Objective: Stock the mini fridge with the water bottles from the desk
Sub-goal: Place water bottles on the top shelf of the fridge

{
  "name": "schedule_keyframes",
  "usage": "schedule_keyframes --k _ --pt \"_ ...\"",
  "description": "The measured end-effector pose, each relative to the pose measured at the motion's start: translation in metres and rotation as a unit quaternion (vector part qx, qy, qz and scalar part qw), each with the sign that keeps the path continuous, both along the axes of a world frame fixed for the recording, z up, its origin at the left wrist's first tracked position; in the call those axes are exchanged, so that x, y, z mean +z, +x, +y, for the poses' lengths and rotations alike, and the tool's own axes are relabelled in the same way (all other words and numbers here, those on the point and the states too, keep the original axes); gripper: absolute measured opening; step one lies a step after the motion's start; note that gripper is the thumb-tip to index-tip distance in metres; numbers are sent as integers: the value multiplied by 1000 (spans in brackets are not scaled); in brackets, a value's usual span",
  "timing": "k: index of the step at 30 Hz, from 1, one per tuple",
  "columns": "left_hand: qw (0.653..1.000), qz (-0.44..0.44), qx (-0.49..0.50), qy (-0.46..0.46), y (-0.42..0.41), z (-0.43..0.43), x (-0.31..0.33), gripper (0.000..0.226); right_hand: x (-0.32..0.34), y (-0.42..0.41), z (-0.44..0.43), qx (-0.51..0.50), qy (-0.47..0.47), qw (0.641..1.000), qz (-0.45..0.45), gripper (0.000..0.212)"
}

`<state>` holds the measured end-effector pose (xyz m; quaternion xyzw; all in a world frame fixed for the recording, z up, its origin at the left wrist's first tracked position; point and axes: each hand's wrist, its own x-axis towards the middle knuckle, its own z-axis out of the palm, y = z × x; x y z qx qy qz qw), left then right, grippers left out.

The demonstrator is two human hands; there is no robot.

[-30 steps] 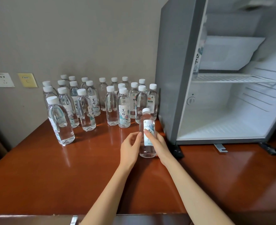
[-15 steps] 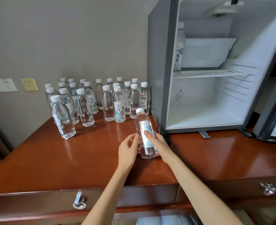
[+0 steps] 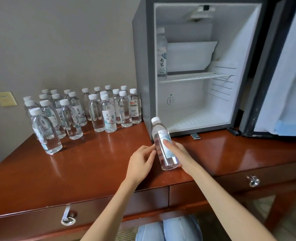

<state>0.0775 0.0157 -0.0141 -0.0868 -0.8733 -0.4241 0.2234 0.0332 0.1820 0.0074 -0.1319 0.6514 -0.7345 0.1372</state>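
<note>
Grey wall [image 3: 56,40] backs your reddish wooden desk [image 3: 91,162], which carries 2 front drawers with ring pulls. On the desk's right half stands the mini fridge [image 3: 143,66], its door [image 3: 274,84] swung wide to your right. A crowd of capped water bottles [image 3: 84,112] stands upright on the desk's back left, just beside the fridge's grey side wall.

Your right hand [image 3: 176,152] is wrapped around 1 bottle [image 3: 161,134] in front of the fridge's lower left corner. The bottle tilts with its white cap towards the fridge opening, and you cannot tell whether its base touches the desk. Your left hand [image 3: 141,160] lies relaxed with loosely extended fingers, its fingertips at the bottle's left side, holding nothing.

Inside, 1 labelled bottle [image 3: 161,54] stands upright at the left end of the wire shelf [image 3: 196,76]. A small yellow plate [image 3: 5,99] sits on the wall at far left.
</note>
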Motion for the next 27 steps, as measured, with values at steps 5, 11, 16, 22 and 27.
schedule_keyframes --k 5,11,16,22,27 --pt "999 6 -29 -36 -12 36 2 34 -3 -9 30 -46 -28 999 -1 51" --pt "998 13 -42 -51 -34 67 4 48 -5 -26 49 -99 -52 994 -5 50" --pt "994 57 -29 -89 -59 81 6 49 -10 -47 59 -135 -67 988 15 31" --pt "988 61 -16 -142 -95 89 6 53 -10 -75 63 -180 -71 980 50 21" --pt "984 69 19 -165 -116 92 6 50 -12 -95 66 -203 -58 975 68 17"
